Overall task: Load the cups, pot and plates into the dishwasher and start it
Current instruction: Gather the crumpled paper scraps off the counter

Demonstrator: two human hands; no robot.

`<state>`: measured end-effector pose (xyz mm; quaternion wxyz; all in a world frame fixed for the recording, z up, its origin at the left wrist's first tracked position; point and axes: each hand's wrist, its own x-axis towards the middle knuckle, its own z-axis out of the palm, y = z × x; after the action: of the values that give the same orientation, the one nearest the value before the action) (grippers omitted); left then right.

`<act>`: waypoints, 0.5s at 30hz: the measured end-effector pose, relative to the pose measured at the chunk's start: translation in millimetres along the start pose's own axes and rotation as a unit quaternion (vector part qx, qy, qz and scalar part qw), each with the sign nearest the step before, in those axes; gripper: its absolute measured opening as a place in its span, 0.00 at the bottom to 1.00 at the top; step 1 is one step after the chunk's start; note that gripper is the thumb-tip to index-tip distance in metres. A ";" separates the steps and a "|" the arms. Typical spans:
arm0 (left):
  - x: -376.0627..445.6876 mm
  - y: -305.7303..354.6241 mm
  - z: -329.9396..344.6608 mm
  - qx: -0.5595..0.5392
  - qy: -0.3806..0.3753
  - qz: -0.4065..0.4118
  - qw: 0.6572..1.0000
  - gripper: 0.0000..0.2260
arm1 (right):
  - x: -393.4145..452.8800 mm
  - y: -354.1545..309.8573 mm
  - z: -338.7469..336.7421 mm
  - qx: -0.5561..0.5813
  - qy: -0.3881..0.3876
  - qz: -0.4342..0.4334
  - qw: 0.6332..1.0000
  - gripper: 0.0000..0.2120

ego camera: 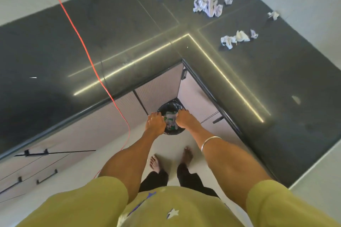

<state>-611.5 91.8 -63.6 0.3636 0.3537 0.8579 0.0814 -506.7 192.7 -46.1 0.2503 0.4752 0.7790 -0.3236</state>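
Both hands reach down to a small round bin lined with a black plastic bag (pixel 170 106) on the pale floor (pixel 166 145), in the corner under the dark shiny L-shaped bench (pixel 129 42). The left hand (pixel 156 122) and the right hand (pixel 183 118) each have their fingers curled over the bag's rim, one on each side. White and green rubbish sits inside. Crumpled white paper balls (pixel 206 3) lie on the bench, well apart from the bin. A thin red cord (pixel 81 38) runs across the bench.

No cups, pot, plates or dishwasher can be seen. The loading step looks not yet begun. Next, the person would need to let go of the bag and find the dishes.
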 end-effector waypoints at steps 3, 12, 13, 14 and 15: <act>-17.5 3.3 -11.3 0.065 -0.003 0.044 0.997 0.19 | -18.7 -12.6 -7.6 -0.015 0.038 -0.014 0.999 0.26; -21.8 2.3 -28.1 0.132 0.011 0.128 0.983 0.22 | -35.8 -20.3 -11.2 -0.045 0.112 -0.039 0.992 0.25; -21.6 3.8 -31.0 0.133 0.013 0.135 0.982 0.22 | -36.9 -20.0 -12.6 -0.043 0.123 -0.038 0.991 0.24; -21.2 5.5 -34.0 0.132 0.016 0.142 0.981 0.23 | -37.8 -19.7 -14.0 -0.036 0.134 -0.038 0.990 0.24; -20.7 7.4 -37.3 0.130 0.019 0.150 0.980 0.23 | -39.7 -20.1 -16.0 -0.031 0.143 -0.039 0.988 0.24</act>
<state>-622.7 87.8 -22.0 0.2816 0.5215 0.8049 0.0292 -509.4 174.7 -2.5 0.1382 0.4780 0.8343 -0.2373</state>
